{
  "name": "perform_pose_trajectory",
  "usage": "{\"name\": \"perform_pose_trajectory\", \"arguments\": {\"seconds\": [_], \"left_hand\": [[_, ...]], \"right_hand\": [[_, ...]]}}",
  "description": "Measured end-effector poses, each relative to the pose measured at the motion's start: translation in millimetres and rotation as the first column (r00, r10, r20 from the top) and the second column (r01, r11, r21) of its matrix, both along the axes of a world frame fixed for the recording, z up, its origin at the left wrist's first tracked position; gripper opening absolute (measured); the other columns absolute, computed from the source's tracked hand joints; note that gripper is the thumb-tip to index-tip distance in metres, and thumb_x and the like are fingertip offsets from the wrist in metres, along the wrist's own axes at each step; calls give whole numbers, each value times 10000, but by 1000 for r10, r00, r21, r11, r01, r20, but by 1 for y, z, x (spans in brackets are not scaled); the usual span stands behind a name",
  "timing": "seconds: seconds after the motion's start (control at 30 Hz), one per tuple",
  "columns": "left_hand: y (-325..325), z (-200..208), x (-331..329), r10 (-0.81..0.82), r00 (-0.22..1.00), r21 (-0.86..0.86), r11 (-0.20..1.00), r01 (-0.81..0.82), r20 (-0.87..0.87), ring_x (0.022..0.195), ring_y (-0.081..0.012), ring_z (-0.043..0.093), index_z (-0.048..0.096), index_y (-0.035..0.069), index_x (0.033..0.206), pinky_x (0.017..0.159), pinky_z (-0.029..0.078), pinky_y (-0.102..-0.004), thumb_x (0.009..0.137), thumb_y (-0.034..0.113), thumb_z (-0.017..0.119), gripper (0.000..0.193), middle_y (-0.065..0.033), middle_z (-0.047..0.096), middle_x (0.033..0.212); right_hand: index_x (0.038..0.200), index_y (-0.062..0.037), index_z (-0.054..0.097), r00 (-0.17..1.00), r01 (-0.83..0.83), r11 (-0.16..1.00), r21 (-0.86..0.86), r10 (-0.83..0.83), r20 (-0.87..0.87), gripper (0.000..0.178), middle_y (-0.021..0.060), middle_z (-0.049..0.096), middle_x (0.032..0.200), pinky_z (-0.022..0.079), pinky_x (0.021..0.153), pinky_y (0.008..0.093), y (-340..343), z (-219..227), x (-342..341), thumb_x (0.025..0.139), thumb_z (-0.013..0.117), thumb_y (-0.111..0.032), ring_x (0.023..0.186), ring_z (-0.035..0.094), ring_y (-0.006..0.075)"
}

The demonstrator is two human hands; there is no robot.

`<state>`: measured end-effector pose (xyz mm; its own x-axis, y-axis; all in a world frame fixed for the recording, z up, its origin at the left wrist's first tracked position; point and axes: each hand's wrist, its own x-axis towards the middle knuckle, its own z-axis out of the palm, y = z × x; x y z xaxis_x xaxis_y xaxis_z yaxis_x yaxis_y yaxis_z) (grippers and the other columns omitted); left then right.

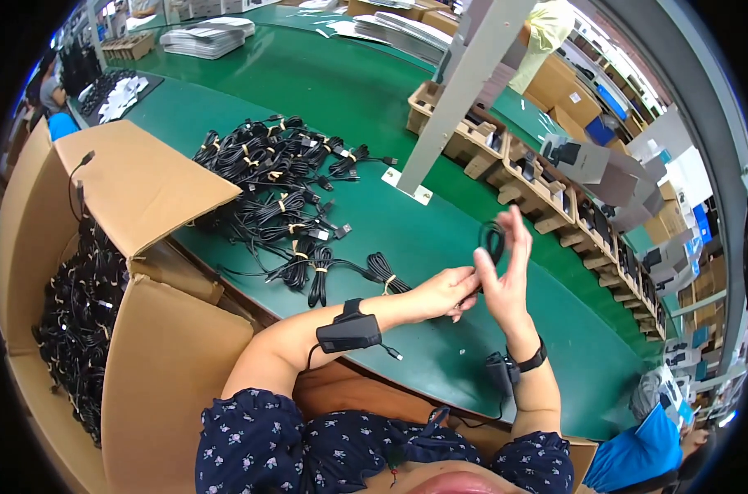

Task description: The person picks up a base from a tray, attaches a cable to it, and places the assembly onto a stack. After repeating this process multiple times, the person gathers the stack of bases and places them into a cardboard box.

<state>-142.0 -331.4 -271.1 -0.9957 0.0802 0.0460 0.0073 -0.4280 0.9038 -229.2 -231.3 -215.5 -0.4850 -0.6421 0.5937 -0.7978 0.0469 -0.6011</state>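
Note:
A coiled black cable [493, 237] is up at my right hand [510, 276], between the thumb and the raised, mostly straight fingers. Close against it, my left hand [455, 291] is closed with its fingers curled at the coil's lower end; the exact grip there is partly hidden. Just left of my left hand, a bundled black cable [382, 270] with a pale tie lies on the green table [440, 354]. Further left spreads a large heap of similar tied cables [275, 185], several with their plugs showing.
An open cardboard box [180, 370] full of black cables stands at my left, one flap over the table edge. A metal post [456, 107] rises from the table ahead. Beyond it, a row of brown trays [539, 185] holds dark items. A person in blue [638, 453] sits at right.

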Motion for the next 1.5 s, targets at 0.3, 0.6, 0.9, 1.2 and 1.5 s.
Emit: {"name": "perform_pose_trajectory", "arguments": {"seconds": [0.3, 0.6, 0.9, 1.2, 1.5], "left_hand": [[-18, 9, 4, -46, 984, -358, 928, 105, 169, 538, -66, 417, 489, 42, 887, 451, 375, -228, 983, 302, 428, 284, 13, 457, 686], [-23, -16, -5, -146, 986, -196, 968, 159, 77, 675, -83, 530, 502, 37, 1123, 621, 455, -226, 964, 234, 497, 253, -12, 552, 798], [-38, -24, -3, 77, 990, -264, 964, -44, 116, 783, -101, 569, 501, 21, 1128, 731, 474, -226, 926, 74, 525, 210, -43, 574, 925], [-41, -25, 3, 96, 982, -396, 918, -25, 160, 814, -95, 573, 546, 0, 1062, 767, 446, -222, 916, -14, 465, 168, -39, 594, 899], [-49, -23, 2, 96, 971, -368, 930, -9, 219, 814, -83, 576, 540, 19, 1066, 760, 444, -216, 910, -40, 449, 190, -25, 588, 839]], "right_hand": [[1022, -96, 649, 719, 191, 823, 535, 253, -647, 451, 26, 620, 1057, 140, 1095, 632, 36, 33, 3, 711, 646, -423, 1292, 393, 275], [1141, -161, 595, 895, 34, 834, 550, 219, -388, 383, 42, 541, 699, 477, 589, 352, 60, -1, -14, 776, 672, -247, 642, 577, 208], [1133, -214, 625, 749, 657, 686, 314, -543, -381, 265, 151, 645, 798, 484, 678, 405, 97, 44, -174, 930, 486, -314, 769, 620, 334], [1086, -213, 664, 560, 800, 229, 555, -618, -552, 284, 122, 672, 997, 503, 821, 401, 101, 57, -299, 887, 477, -291, 954, 636, 299], [1109, -38, 634, 622, 608, 91, 788, -671, -403, 320, 176, 609, 1160, 470, 887, 420, 48, 38, -369, 855, 470, -143, 1086, 584, 338]]}}
